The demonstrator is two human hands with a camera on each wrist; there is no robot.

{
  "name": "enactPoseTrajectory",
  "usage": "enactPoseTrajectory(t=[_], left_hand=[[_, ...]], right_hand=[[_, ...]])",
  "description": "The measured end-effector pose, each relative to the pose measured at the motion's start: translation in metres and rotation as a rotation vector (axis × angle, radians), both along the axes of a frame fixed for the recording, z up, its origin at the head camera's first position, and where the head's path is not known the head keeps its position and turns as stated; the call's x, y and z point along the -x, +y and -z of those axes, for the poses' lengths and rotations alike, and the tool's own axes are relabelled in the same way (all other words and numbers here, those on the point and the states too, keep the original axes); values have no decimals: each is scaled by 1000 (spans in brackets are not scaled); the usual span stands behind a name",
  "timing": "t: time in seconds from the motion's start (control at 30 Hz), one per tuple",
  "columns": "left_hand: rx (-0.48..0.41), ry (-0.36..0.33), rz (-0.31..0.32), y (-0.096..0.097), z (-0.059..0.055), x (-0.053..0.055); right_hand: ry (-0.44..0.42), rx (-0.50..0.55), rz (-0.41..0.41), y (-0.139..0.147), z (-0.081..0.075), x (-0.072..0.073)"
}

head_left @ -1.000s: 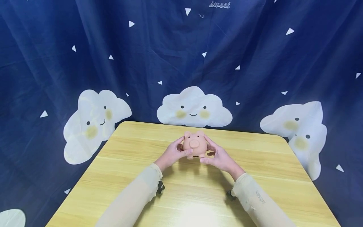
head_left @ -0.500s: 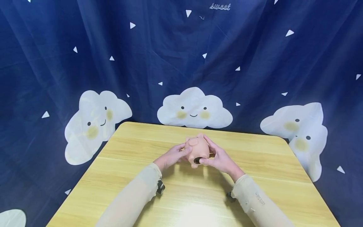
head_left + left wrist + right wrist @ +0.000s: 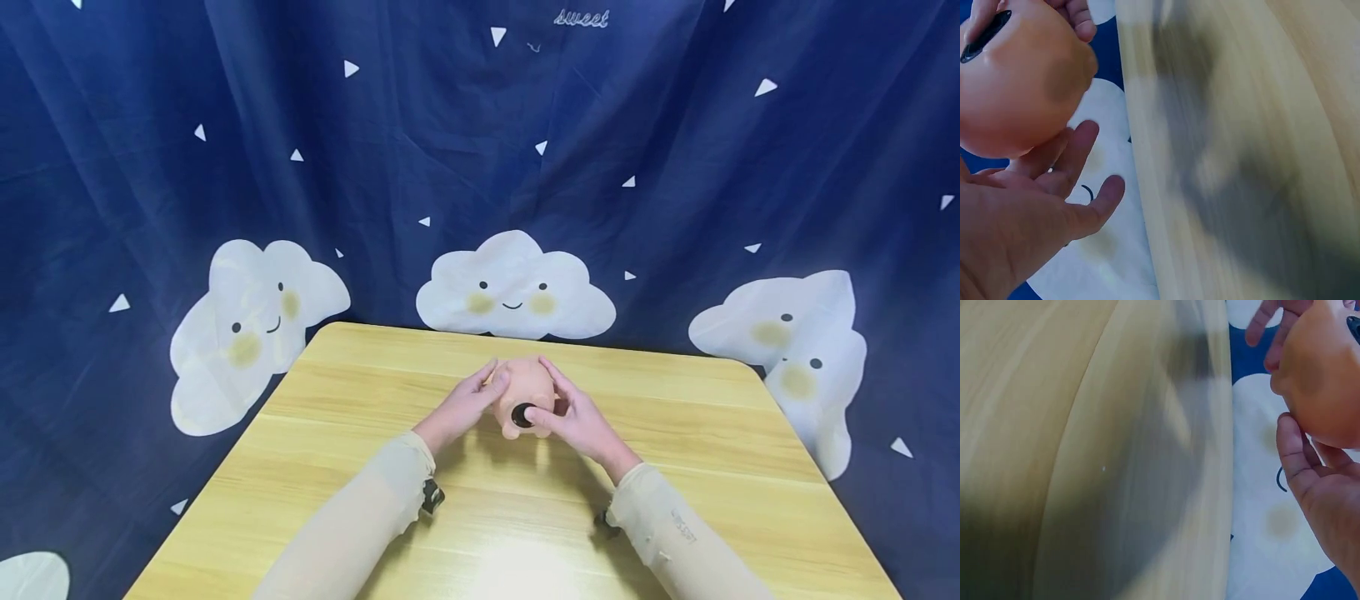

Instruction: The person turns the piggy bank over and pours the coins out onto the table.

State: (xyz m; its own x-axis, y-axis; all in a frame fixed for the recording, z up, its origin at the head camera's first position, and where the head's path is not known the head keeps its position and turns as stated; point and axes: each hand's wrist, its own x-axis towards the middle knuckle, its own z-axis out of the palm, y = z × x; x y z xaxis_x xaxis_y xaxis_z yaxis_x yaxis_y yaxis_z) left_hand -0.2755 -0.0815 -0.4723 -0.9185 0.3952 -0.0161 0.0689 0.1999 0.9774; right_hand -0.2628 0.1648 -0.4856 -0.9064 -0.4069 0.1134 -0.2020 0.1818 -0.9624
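Observation:
A pink piggy bank (image 3: 528, 382) is held up off the table between both hands, its underside tipped toward me and its face out of sight. A round black plug (image 3: 517, 415) shows in the belly. My left hand (image 3: 462, 406) grips the pig's left side, thumb on the near face. On the opposite side my right hand (image 3: 585, 423) grips it, with the thumb lying on the plug. The left wrist view shows the pig's rounded body (image 3: 1029, 94) over the left fingers. From the right wrist, the body (image 3: 1325, 381) rests against the right fingertips.
A light wood-grain table (image 3: 480, 508) lies below the hands, with a bright glare near its front. Behind it hangs a dark blue curtain (image 3: 450, 125) printed with smiling clouds (image 3: 513, 287) and small white triangles.
The piggy bank has been turned from face-toward-me to belly-toward-me, bringing the black plug into view. My left hand has shifted its hold slightly, and the right thumb now lies on the plug.

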Motion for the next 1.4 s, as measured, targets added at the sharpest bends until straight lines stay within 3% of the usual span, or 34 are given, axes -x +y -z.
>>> enactPoseTrajectory(t=[0.2, 0.53, 0.8, 1.0, 1.2, 1.4], left_hand=[[-21, 76, -1, 3, -4, -2], [-129, 61, 57, 0, 0, 2], [-91, 134, 8, 5, -3, -1], [-53, 156, 79, 5, -8, -3], [8, 129, 140, 0, -7, -2], [6, 153, 138, 3, -3, -1]], right_hand=[[-71, 33, 34, -1, 1, 0], [-117, 42, 75, -3, -3, 0], [-230, 163, 47, -7, -2, 0], [-337, 212, 29, -7, -4, -1], [-390, 197, 5, -5, -10, -3], [-419, 178, -23, -9, -14, -7]])
